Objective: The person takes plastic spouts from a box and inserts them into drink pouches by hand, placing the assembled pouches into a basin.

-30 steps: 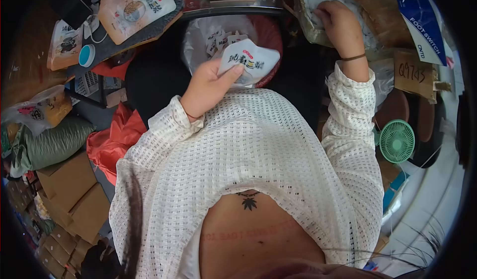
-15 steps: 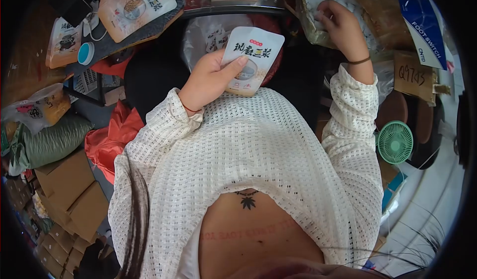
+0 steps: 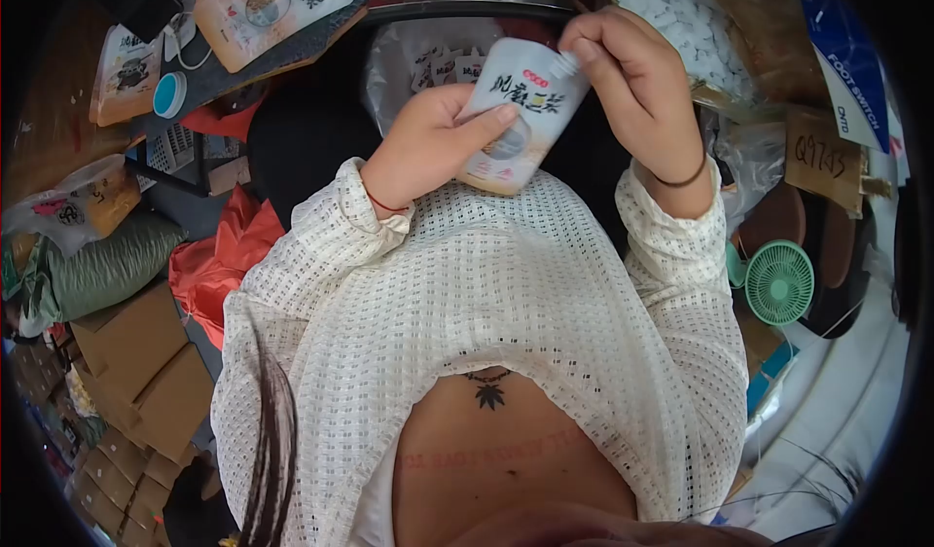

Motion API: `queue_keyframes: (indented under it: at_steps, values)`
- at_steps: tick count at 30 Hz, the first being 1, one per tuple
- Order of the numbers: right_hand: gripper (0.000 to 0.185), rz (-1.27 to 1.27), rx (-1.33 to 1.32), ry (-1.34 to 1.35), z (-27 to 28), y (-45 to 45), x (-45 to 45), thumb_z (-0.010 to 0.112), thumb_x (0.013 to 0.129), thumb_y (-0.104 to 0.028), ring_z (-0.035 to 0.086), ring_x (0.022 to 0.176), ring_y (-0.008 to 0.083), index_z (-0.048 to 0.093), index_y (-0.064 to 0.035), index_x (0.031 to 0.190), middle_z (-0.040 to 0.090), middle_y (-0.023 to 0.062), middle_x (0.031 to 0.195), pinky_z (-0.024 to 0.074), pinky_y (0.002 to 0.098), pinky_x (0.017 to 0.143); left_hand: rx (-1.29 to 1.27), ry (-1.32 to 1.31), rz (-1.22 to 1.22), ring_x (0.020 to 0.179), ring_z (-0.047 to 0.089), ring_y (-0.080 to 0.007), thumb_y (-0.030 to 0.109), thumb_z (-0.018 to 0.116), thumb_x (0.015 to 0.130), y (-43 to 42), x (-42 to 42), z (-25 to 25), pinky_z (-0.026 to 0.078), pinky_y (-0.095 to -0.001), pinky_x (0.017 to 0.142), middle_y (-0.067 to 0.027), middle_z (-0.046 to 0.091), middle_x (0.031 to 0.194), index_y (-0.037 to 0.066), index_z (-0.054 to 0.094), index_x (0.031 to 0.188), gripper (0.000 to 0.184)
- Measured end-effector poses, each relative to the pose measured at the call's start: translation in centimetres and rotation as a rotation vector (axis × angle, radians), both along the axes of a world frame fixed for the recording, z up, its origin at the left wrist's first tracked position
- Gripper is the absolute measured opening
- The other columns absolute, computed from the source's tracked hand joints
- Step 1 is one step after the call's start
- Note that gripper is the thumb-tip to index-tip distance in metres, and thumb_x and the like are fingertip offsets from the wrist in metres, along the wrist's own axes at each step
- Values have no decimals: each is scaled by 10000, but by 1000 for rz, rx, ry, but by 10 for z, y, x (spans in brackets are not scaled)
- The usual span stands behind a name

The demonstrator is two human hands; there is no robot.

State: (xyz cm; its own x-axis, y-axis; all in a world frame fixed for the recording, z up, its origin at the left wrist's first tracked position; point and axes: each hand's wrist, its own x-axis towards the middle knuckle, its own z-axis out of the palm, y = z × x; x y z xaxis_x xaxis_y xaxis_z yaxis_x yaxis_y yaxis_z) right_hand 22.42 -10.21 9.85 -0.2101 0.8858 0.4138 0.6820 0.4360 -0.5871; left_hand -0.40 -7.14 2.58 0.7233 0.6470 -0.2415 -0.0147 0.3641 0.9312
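Observation:
A white printed pouch point(image 3: 530, 99) with dark lettering and a round bowl picture is held in front of my lap. My left hand point(image 3: 428, 143) is closed around its left side, thumb flat on the front. At the pouch's upper right corner, the fingers of my right hand point(image 3: 637, 94) pinch a small white ridged spout point(image 3: 562, 64). The spout touches or overlaps the corner; whether it sits inside the pouch cannot be seen. Many small white pieces point(image 3: 671, 21) fill a lined box just beyond my right hand.
Behind the pouch hangs a clear plastic bag point(image 3: 399, 55) with printed packets inside. More pouches point(image 3: 272, 7) lie on the dark table at the upper left, near a blue-lidded tub point(image 3: 169, 94). To the right are a footswitch box point(image 3: 846, 70), a marked carton point(image 3: 822, 163) and a green fan point(image 3: 780, 282).
My right hand has come from the box of white pieces down and left to the pouch's corner, with a spout in its fingers. The pouch has shifted slightly right and tilted.

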Motion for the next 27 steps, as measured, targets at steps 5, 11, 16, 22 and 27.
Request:
queue_keyframes:
  at_steps: [5,11,16,22,27]
  values:
    - [86,-25,-31,87,-2,3,1,638,943,-62,646,739,241,691,-9,985,666,105,832,509,330,674,-82,-21,-55,926,694,-114,244,660,1017,0,4,3,562,-280,846,-84,736,1092,-37,674,1201,336]
    - [101,-125,-46,105,-8,5,4,652,949,-61,642,707,212,710,-5,1008,667,111,802,506,319,654,-13,17,-57,930,690,-111,246,687,999,3,7,1,561,-283,846,-78,741,1070,-21,704,1161,313]
    - [151,49,-199,50,3,8,11,673,940,-138,664,824,322,685,-39,1054,675,128,880,515,375,699,-183,-46,-141,979,694,-133,202,687,990,2,10,4,562,-294,872,-101,733,1116,-31,672,1209,320]
    - [274,-383,126,-581,-34,41,80,681,914,-90,661,1019,363,672,-74,1188,676,150,1099,530,413,837,-194,-120,-64,1021,717,-206,83,664,961,36,4,-19,581,-351,918,-142,725,1146,-56,637,1241,313]
    - [279,-416,167,-475,-46,44,80,723,874,-142,667,948,358,687,-118,1150,683,111,1073,545,437,760,-189,-212,-9,1048,713,-241,65,650,953,83,8,-7,595,-376,919,-176,697,1202,-76,603,1274,354]
